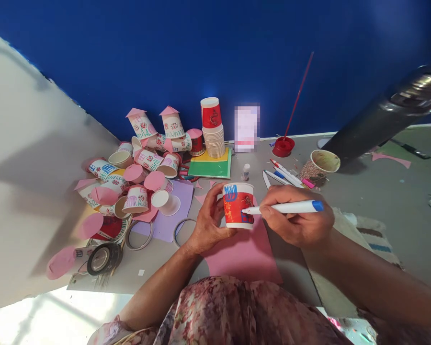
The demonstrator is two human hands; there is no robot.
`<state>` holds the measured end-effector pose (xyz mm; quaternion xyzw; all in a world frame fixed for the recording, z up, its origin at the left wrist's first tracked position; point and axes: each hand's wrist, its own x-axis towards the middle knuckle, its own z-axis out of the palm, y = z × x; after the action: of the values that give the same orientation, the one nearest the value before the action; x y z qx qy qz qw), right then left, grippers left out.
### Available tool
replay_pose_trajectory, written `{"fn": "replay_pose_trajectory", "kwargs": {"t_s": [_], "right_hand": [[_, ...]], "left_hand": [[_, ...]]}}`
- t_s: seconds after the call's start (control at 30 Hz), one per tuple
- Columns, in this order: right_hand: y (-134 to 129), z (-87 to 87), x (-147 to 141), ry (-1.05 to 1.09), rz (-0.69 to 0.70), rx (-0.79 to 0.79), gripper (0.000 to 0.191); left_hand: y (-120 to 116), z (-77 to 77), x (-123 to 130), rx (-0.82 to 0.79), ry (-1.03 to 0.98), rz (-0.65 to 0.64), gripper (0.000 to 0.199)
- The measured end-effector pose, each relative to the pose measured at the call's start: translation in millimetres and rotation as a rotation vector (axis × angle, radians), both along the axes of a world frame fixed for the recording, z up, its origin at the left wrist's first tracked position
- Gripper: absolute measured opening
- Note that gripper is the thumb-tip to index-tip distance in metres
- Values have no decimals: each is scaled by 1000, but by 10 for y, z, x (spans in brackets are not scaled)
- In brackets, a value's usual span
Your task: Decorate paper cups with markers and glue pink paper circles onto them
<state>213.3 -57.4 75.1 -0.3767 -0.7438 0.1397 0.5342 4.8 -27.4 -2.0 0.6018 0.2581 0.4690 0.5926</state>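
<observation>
Bright light washes out the pale, smooth floor near left; soft shadows cross the flat white wall. Glare streaks the shiny black cylindrical flask at right (edge distortion seems to stretch it). Pixelation obscures a pale upright rectangle far off.

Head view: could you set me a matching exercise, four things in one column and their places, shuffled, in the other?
1. Red cup with blue drawing
2. White marker pointed at that cup
3. Stacked cups
4. Large pink sheet

A. On the flat green-and-yellow piece
B. In the left hand
C. Lying on the grey table
D. In the right hand

Pairs: 1-B, 2-D, 3-A, 4-C
</observation>
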Motion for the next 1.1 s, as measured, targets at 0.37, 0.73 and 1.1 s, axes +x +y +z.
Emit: {"fn": "replay_pose_trajectory", "kwargs": {"t_s": [0.37,0.73,1.1], "right_hand": [[-6,-11,-3,22,6,5,14],[-2,-41,10,18,-49,18,14],[-21,-52,24,57,-139,30,14]], "left_hand": [[-4,-7,-7,-32,33,14,91],[-9,-21,-4,9,25,1,90],[-22,26,4,-38,41,17,91]]}}
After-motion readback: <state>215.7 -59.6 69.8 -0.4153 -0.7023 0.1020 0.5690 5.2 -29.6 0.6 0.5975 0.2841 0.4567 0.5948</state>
